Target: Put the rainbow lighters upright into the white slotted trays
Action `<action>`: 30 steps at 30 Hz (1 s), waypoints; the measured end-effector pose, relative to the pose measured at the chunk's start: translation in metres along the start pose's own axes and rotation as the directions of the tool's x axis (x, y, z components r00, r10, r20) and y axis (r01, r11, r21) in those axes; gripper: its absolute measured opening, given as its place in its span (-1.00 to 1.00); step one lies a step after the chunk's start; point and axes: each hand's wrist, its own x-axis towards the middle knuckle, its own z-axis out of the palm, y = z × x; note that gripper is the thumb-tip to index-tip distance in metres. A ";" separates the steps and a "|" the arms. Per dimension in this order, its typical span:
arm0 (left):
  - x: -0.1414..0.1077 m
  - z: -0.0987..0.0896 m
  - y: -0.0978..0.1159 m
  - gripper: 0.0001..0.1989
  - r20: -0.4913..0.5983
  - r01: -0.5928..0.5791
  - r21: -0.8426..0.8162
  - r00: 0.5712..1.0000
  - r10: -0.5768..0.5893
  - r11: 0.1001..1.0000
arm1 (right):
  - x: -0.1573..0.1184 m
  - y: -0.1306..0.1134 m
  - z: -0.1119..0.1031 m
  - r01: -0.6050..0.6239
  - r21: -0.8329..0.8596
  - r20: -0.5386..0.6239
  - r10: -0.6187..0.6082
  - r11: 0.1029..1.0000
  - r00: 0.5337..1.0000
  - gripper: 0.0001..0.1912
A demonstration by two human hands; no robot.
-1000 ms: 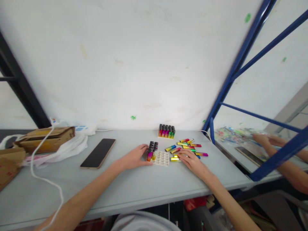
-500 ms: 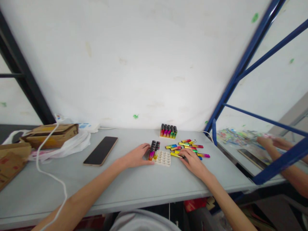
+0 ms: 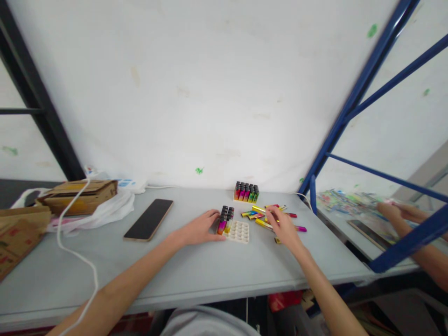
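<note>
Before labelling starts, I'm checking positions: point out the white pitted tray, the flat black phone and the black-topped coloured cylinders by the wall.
White pitted tray (image 3: 239, 232), head view: bare pitted surface.
Flat black phone (image 3: 149, 220), head view: middle of the screen.
Black-topped coloured cylinders by the wall (image 3: 246, 192), head view: middle of the group.

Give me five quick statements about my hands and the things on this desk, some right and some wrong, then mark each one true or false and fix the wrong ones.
1. The left hand is beside black-topped lighters standing in a white tray. True.
2. Every socket of the tray is filled. False: open sockets show in the right part of the white tray.
3. A dark-screened phone lies left of the left hand. True.
4. The right hand holds nothing. False: the right hand has a gold-coloured lighter at its fingertips.
5. A second block of lighters stands near the wall. True.
</note>
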 end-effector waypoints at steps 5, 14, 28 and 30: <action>0.000 0.000 -0.001 -0.21 0.003 0.000 -0.003 1.000 0.000 1.000 | 0.036 -0.037 0.005 -0.147 0.490 -0.102 0.224 0.859 0.969 -0.47; -0.001 -0.005 0.010 -0.25 0.022 0.004 -0.001 1.000 -0.004 1.000 | 0.038 -0.087 0.045 -0.276 0.861 0.200 0.214 0.428 0.956 -0.47; 0.000 -0.001 0.004 -0.20 0.015 -0.007 0.004 1.000 0.007 1.000 | 0.030 -0.081 0.078 -0.107 0.220 -0.216 0.156 0.970 0.964 -0.41; 0.000 -0.001 0.003 -0.21 0.008 -0.016 0.004 1.000 0.016 1.000 | 0.031 -0.082 0.079 -0.098 0.225 -0.226 0.150 0.969 0.962 -0.48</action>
